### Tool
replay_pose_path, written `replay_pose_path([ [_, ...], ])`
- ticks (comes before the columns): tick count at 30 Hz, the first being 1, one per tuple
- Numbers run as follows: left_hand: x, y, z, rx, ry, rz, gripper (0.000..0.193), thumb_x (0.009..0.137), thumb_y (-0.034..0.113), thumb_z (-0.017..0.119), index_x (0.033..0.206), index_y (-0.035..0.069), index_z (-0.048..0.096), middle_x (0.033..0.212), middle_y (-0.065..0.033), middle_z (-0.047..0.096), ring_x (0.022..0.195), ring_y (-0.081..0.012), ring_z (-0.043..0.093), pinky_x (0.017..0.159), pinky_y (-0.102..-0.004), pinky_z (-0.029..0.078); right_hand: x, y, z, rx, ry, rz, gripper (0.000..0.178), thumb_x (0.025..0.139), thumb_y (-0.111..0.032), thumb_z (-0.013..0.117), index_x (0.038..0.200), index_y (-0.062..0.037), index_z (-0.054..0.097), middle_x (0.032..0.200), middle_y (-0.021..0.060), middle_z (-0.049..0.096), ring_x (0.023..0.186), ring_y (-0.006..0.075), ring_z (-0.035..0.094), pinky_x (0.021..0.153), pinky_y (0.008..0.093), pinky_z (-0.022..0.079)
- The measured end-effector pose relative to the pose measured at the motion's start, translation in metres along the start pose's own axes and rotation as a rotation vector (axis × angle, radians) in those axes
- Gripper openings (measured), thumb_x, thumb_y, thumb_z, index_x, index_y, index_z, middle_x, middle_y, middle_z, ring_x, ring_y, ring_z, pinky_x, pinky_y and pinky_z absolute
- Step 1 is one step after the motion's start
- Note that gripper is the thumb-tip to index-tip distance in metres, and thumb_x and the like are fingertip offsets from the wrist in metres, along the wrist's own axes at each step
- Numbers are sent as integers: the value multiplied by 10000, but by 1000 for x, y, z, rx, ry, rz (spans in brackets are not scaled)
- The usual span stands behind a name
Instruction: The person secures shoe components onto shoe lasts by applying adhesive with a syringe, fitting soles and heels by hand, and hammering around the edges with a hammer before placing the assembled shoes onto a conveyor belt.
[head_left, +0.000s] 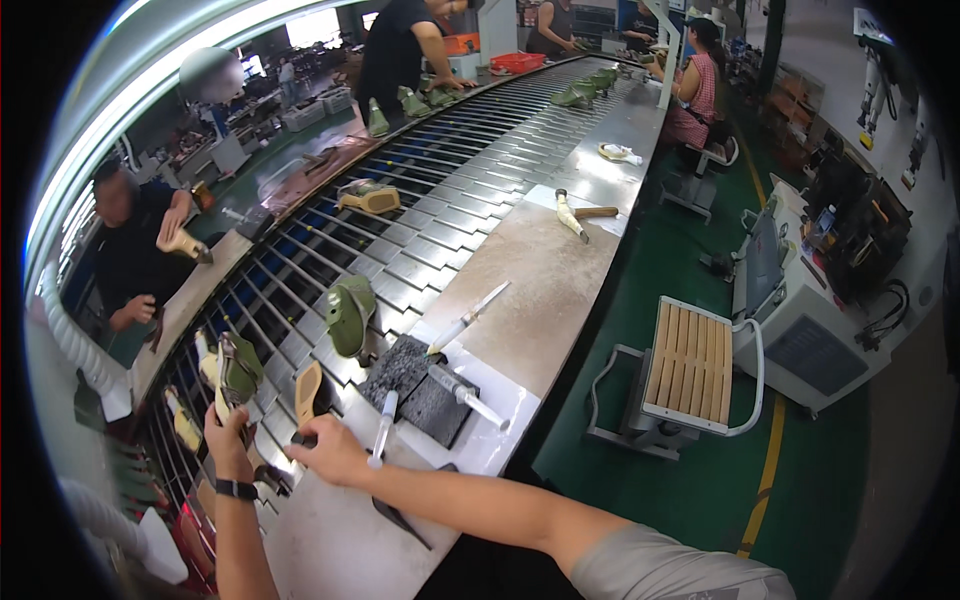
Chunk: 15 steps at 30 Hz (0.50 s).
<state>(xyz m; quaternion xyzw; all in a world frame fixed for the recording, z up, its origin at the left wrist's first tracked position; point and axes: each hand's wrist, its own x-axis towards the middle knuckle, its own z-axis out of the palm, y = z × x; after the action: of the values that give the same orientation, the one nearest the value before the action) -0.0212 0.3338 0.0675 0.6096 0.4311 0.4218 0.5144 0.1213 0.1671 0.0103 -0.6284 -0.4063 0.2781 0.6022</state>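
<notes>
So, closest to me, the right arm reaches leftward across the bench, bent at the elbow, its grey sleeve [660,568] cut off at the bottom. The right hand [332,455] is palm-down with fingers curled in; something dark pokes out at the fingertips, but I honestly can't tell if it's gripped. The left hand [229,442] comes straight up, black wristband [237,489] showing, and grips a green shoe [241,368] above the slatted conveyor [408,270]. Its lower end is hidden by the fingers. A tan shoe sole [307,392] sits just beyond the right hand, its dark end hard to make out. Past that there's a black foam block [402,362] with a syringe [466,394] on it, then another green shoe [349,316].
</notes>
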Motion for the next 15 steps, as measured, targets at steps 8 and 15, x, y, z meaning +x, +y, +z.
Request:
replay_pose_path([
  [8, -278, -12, -109, -576, 77, -139, 506, 917, 208, 681, 1388, 79, 547, 1203, -58, 687, 1065, -191, 705, 872, -384, 598, -135, -44, 19, 63, -82, 32, 438, 920, -361, 820, 1079, 33, 713, 1208, 209, 678, 1038, 296, 664, 915, 410, 536],
  [15, -364, -15, -136, -859, 78, -254, 552, 920, 231, 690, 1413, 24, 556, 1325, -127, 655, 1227, -272, 655, 1048, -459, 555, -211, -54, 3, -340, 171, -575, 499, 843, -74, 811, 1289, 57, 627, 1528, 332, 482, 1370, 482, 524, 1115, 496, 462],
])
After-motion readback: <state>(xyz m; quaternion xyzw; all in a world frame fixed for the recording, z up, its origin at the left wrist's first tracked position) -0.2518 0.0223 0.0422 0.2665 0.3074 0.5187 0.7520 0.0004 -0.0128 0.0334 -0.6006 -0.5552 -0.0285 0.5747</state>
